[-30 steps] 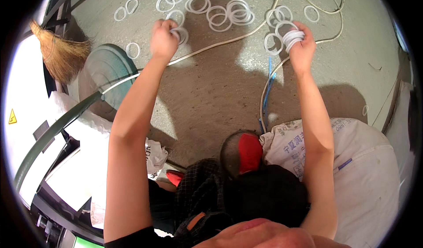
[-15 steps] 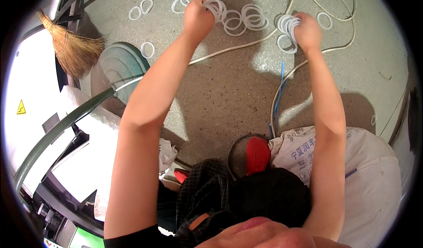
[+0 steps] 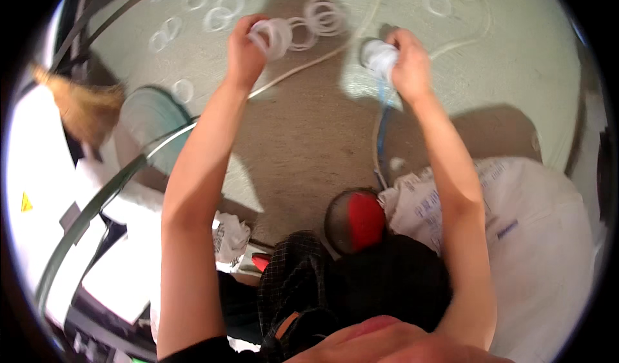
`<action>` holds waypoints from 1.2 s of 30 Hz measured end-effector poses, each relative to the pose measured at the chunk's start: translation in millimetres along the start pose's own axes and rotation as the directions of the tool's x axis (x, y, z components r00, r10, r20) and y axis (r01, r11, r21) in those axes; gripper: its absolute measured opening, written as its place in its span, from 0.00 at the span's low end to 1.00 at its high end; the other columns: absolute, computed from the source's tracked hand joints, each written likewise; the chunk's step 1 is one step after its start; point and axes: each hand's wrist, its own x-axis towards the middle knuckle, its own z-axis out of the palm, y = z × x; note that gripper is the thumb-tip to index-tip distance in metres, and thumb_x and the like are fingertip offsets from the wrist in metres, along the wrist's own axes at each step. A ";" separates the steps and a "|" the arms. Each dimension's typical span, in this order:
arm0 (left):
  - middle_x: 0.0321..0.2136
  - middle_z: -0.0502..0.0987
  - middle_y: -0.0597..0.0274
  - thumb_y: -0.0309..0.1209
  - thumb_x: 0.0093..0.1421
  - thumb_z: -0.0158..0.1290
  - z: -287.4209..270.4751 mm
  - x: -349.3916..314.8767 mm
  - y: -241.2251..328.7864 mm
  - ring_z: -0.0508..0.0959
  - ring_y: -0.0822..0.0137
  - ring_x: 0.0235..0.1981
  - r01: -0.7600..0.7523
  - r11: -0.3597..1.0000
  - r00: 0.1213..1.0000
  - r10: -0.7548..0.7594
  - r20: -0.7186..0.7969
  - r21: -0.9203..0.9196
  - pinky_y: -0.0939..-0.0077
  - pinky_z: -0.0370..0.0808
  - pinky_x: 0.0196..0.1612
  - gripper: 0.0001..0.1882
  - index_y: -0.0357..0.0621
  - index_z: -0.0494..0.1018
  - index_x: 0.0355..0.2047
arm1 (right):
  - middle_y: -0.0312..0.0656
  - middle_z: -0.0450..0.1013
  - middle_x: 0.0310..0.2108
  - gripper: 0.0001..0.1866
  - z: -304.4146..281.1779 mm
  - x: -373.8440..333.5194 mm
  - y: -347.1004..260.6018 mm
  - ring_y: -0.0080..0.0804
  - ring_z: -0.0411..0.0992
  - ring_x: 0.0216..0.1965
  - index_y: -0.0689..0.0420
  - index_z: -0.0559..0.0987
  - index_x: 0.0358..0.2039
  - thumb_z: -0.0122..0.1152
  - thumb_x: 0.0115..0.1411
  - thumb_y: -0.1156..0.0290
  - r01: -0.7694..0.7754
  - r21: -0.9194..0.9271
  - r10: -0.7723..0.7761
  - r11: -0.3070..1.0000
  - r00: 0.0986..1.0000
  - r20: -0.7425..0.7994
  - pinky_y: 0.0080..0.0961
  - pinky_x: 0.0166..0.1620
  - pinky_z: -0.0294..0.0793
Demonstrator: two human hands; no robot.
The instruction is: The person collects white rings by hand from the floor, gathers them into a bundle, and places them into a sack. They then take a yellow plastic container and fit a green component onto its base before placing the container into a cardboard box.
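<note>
My left hand [image 3: 247,52] is closed on a bunch of white plastic rings [image 3: 273,39] that fan out from its fingers. Beside that bunch, one loose ring [image 3: 311,40] and an overlapping cluster of rings [image 3: 325,16] lie on the floor. On the other side, my right hand [image 3: 411,66] grips a stack of white rings [image 3: 379,58], bunched closely together and blurred by motion. Both hands are stretched out ahead, low over the floor; whether the held rings touch it I cannot tell.
Several more rings [image 3: 219,19] are scattered at the far left, and one ring [image 3: 438,4] at the far right. A pale cable [image 3: 309,68] crosses the floor. A broom [image 3: 84,108], a greenish round lid-like object [image 3: 151,118] and a dark green hose [image 3: 90,202] are left; a white sack [image 3: 529,227] is right.
The whole view has shifted. Both hands have drawn nearer to me with their rings, and the right hand's rings sit closer together, the ring hanging below them no longer seen apart.
</note>
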 end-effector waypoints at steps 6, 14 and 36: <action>0.37 0.81 0.46 0.33 0.52 0.59 -36.2 -8.8 -24.7 0.82 0.53 0.36 0.106 0.812 0.991 -0.043 -0.123 0.574 0.64 0.76 0.40 0.20 0.39 0.76 0.45 | 0.49 0.73 0.36 0.15 -37.1 46.6 70.0 0.40 0.74 0.36 0.63 0.72 0.41 0.54 0.60 0.65 -0.044 0.592 0.410 0.805 0.762 -0.501 0.36 0.43 0.75; 0.32 0.79 0.50 0.24 0.50 0.56 -16.6 -10.0 -39.0 0.78 0.58 0.36 0.259 0.901 0.966 -0.242 -0.091 0.349 0.68 0.74 0.42 0.13 0.36 0.76 0.38 | 0.53 0.77 0.44 0.15 -219.5 53.9 212.1 0.45 0.78 0.44 0.60 0.81 0.43 0.60 0.56 0.68 -0.964 0.243 0.636 0.106 -0.122 -0.762 0.35 0.46 0.79; 0.30 0.66 0.58 0.17 0.42 0.58 -22.8 -30.6 -23.8 0.70 0.59 0.31 -0.107 0.850 0.993 0.117 0.014 0.515 0.72 0.68 0.36 0.17 0.42 0.73 0.35 | 0.52 0.79 0.39 0.17 -193.1 127.0 232.9 0.49 0.78 0.43 0.56 0.79 0.43 0.55 0.52 0.72 -0.558 -0.464 0.210 0.688 0.765 -0.608 0.40 0.46 0.76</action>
